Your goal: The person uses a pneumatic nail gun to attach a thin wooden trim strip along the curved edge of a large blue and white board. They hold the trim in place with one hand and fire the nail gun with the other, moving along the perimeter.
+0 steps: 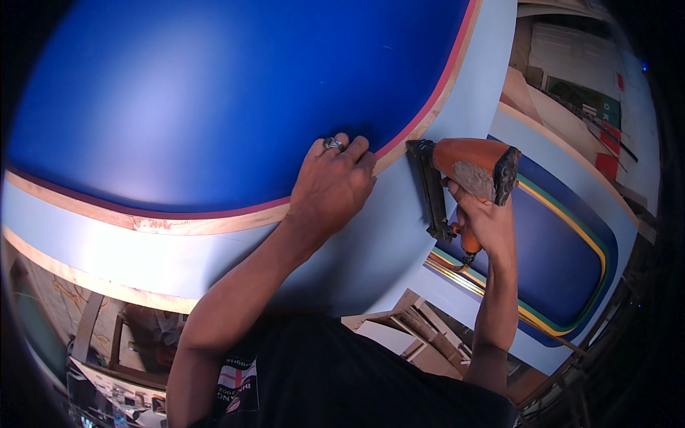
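My left hand (335, 182), a ring on one finger, curls its fingers over the red-lined wooden edge strip (143, 222) of the glossy blue curved panel (164, 100). My right hand (478, 221) grips an orange-and-black pneumatic nail gun (464, 160) by its handle. The gun's nose is at the wooden strip, just right of my left hand, with its body over the pale blue board (364, 242) around the panel. A hose leaves the bottom of the handle.
A second board (542, 264) with a dark blue centre and yellow and green bands lies at the right. Wood offcuts (421, 335) lie below it. Boards and clutter (578, 107) fill the upper right, and a wooden frame with assorted items (96, 321) stands at the lower left.
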A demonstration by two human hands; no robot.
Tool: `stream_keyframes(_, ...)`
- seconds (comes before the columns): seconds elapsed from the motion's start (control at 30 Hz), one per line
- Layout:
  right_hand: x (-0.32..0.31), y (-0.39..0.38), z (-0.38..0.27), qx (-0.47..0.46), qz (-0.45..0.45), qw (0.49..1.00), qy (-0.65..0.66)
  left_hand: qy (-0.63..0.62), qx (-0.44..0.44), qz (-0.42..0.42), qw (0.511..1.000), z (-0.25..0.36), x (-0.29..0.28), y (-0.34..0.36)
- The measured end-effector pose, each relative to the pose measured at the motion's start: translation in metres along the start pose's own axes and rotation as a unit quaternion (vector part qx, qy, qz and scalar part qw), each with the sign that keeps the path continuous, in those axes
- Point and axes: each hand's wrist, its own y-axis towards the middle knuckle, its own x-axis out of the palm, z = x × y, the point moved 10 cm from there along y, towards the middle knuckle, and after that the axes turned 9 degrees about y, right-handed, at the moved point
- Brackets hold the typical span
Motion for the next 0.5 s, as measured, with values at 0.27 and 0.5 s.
stream_keyframes(0.27,-0.008,-0.0016,0.0053,0.018,0.006,1.0,0.017,-0.002,-0.005,-0.008,1.0,0.0022,-0.0013,0.0019)
stream_keyframes(0.5,-0.0081,-0.0011,-0.0014,0.007,0.003,1.0,0.014,-0.019,-0.002,0.015,1.0,0.0046,-0.0073,0.0029)
